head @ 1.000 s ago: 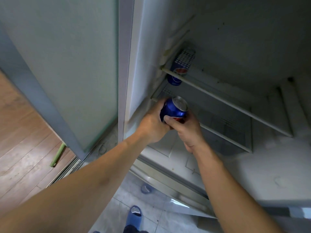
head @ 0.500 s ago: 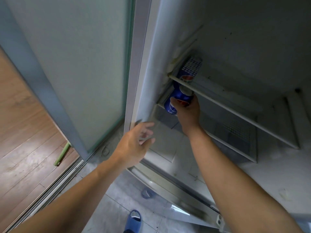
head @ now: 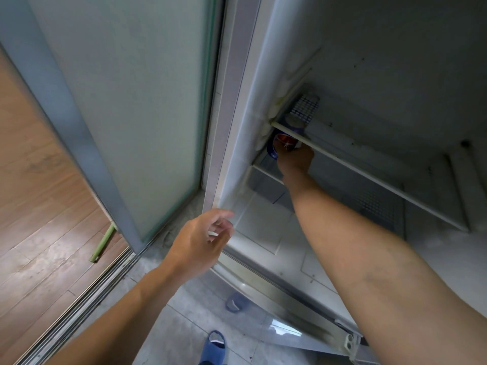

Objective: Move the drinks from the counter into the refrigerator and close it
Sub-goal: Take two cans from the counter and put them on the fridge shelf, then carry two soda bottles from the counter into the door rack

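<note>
The refrigerator (head: 263,75) stands open, its white inside filling the right of the head view. My right hand (head: 296,160) reaches deep into the left back corner under a shelf rail (head: 369,169) and grips a blue drink can (head: 274,146) with a red and white logo. A second blue can (head: 293,121) stands just behind it, partly hidden by the rail. My left hand (head: 201,241) hovers near the fridge's lower left edge, fingers loosely spread, holding nothing.
A frosted glass sliding door (head: 118,101) stands close on the left, its track (head: 79,306) running along the wood floor. A green stick (head: 102,242) lies by the track. Blue slippers (head: 214,346) show on the grey tiles below. The fridge door's bottom edge (head: 303,330) juts out low.
One second ago both hands held the can in front of the fridge. My left hand let go and drew back; my right hand carried the can into the back left corner.
</note>
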The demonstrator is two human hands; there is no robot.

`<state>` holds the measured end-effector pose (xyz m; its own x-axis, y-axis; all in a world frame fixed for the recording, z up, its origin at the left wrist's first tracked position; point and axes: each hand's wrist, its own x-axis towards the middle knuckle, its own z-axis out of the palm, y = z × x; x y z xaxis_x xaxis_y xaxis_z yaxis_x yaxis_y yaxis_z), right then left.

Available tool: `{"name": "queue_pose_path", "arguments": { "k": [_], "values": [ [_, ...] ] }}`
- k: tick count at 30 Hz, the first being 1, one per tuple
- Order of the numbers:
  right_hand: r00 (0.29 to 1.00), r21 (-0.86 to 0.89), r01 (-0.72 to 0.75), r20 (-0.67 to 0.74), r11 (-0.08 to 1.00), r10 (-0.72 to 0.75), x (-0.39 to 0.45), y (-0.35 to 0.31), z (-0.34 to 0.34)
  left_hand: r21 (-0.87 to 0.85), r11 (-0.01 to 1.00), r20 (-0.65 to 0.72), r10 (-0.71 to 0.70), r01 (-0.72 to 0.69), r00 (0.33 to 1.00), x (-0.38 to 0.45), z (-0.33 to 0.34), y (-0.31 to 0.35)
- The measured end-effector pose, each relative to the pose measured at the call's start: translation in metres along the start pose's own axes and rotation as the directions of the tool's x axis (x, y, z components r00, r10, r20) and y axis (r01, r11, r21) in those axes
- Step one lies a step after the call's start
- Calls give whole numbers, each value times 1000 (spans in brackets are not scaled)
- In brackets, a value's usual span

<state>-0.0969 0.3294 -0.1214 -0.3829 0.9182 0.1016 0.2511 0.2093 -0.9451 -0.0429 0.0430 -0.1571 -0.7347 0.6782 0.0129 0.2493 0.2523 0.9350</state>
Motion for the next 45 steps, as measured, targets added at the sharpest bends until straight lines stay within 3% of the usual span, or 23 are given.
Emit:
{"name": "queue_pose_path", "arguments": {
  "k": [4,7,10,16,22,25,30,34,40,45],
  "values": [
    [997,72,-65,43,995,62,-11,4,-8,1,1000,11,3,-3,1000,-4,-4,5],
    [999,119,-19,50,993,13,-33,2,-16,-24,1000,19,-7,7,1000,-12,-7,4],
    [998,66,50,39,997,-53,-67,5,-25,-66,997,14,-47,48,999,-26,-10,-7],
    [998,-42,1,61,999,1,-151,36,-67,-103,987,35,-122,125,992,-57,-5,-45],
    [976,-146,-199,60,969,209,-247,93,-133,-26,982,112,-181,185,977,-94,15,-79],
    [941,-160,-334,-12,929,337,-294,126,-168,41,978,138,-207,203,969,-113,29,-90],
    [832,-68,-549,-136,833,538,-365,181,-226,97,960,252,-279,263,927,-141,57,-105],
    [707,42,-671,-264,740,656,-429,223,-276,219,952,389,-288,215,875,-165,86,-107],
    [496,243,-764,-370,597,786,-552,263,-348,348,918,545,-361,188,757,-221,130,-101],
    [311,374,-806,-391,459,866,-669,280,-392,437,871,578,-464,225,671,-286,141,-107]
  ]
}}
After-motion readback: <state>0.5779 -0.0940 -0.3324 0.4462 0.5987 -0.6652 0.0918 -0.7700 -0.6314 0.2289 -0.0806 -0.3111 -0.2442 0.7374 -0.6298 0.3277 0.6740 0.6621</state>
